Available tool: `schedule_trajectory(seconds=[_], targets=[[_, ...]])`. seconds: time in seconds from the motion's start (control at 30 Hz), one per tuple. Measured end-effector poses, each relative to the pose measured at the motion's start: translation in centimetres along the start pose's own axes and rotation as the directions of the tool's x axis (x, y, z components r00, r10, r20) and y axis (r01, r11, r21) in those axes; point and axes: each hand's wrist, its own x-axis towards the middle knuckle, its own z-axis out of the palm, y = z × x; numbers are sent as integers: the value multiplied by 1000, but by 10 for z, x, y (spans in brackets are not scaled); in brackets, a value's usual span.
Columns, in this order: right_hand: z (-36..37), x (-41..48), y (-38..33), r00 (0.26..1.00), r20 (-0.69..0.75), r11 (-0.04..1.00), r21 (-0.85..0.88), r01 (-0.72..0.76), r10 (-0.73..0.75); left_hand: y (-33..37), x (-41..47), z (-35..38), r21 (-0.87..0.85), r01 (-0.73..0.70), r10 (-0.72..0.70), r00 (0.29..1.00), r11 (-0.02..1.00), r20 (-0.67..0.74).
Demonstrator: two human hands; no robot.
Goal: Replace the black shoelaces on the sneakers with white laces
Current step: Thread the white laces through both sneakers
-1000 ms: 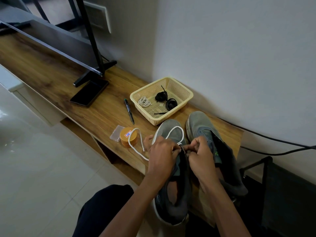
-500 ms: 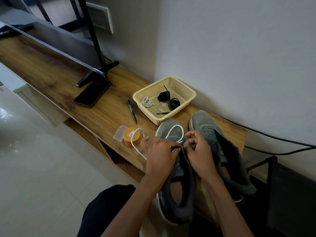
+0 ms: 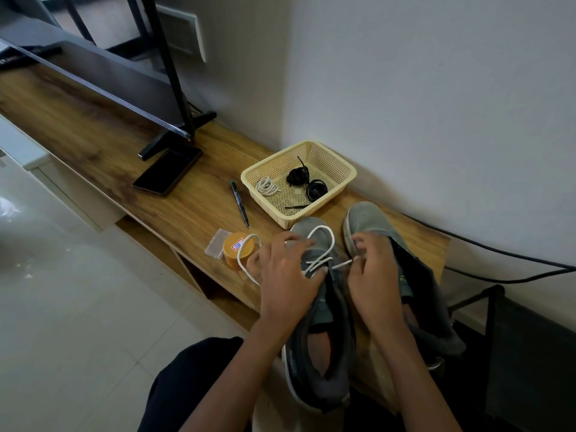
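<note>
Two grey sneakers stand side by side on the wooden bench, the left sneaker point(image 3: 324, 347) and the right sneaker point(image 3: 371, 222). A white lace point(image 3: 324, 241) is threaded through the left sneaker's front eyelets and loops over its toe and off to the left. My left hand point(image 3: 286, 272) rests on that sneaker's upper, fingers spread over the lace. My right hand point(image 3: 371, 275) pinches the lace's tip beside the eyelets. A yellow basket point(image 3: 339, 169) behind holds a coiled white lace point(image 3: 267, 186) and black laces point(image 3: 307, 182).
An orange round tin point(image 3: 237, 249) and a small clear plastic case point(image 3: 215, 246) sit left of the sneakers. A black pen point(image 3: 239, 203) and a dark phone point(image 3: 168, 171) lie further left by a monitor stand point(image 3: 174, 132). Black cables point(image 3: 498, 260) run along the wall.
My right hand has drawn the lace tip out to the right of the eyelets. My left hand has opened and spread over the sneaker's upper.
</note>
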Motion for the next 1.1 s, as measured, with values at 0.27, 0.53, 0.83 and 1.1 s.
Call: schedule_trajectory(seconds=[0.27,0.53,0.83,1.1], targets=[[-1,1,7,977,103,876,-433,214,-187,-1,-5,-14,20,16,-20,976,1000,219],[-52,15,18,959,-274,887,-421,-190,76,-2,-6,-12,29,71,-76,973,997,218],[-20,9,4,962,142,814,-513,272,-232,5,-8,-16,-4,32,-31,983,999,181],[-28,14,16,985,-27,857,-497,136,-172,6,-9,-19,-59,60,-49,984,996,170]])
